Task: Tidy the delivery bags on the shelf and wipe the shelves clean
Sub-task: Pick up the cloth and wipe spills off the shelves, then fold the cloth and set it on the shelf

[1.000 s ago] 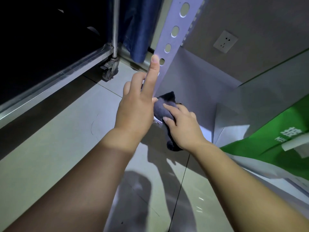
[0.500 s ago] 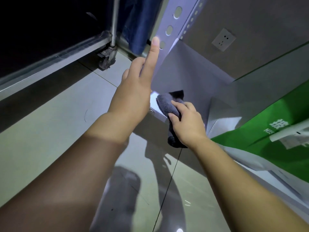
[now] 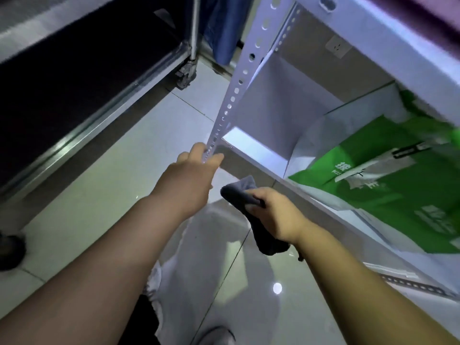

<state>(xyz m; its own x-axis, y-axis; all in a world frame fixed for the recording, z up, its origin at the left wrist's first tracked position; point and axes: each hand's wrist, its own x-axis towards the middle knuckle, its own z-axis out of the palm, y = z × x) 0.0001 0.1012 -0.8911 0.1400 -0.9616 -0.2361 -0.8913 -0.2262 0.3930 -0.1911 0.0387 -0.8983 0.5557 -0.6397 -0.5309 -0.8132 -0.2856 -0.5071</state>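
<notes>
Head view: nearest, the right grip [image 3: 276, 216] is curled round a dark grey cloth [image 3: 237, 194], held over the floor just in front of the lower shelf [image 3: 251, 145]. Beyond it, the left grip [image 3: 191, 180] clasps the shelf's perforated upright [image 3: 234, 92] between thumb and fingers. Farther right, a green delivery bag [image 3: 388, 195] lies on that shelf.

Stockroom or pickup corner, seemingly of a delivery business

White racking with a slotted steel upright [image 3: 239, 80] and a flat shelf [image 3: 254, 145] carries a green printed delivery bag [image 3: 388, 210] with a paper slip [image 3: 353, 176] on it; around it are glossy floor tiles [image 3: 119, 185], a wall socket [image 3: 338, 47] and a metal frame on a caster [image 3: 185, 75].
</notes>
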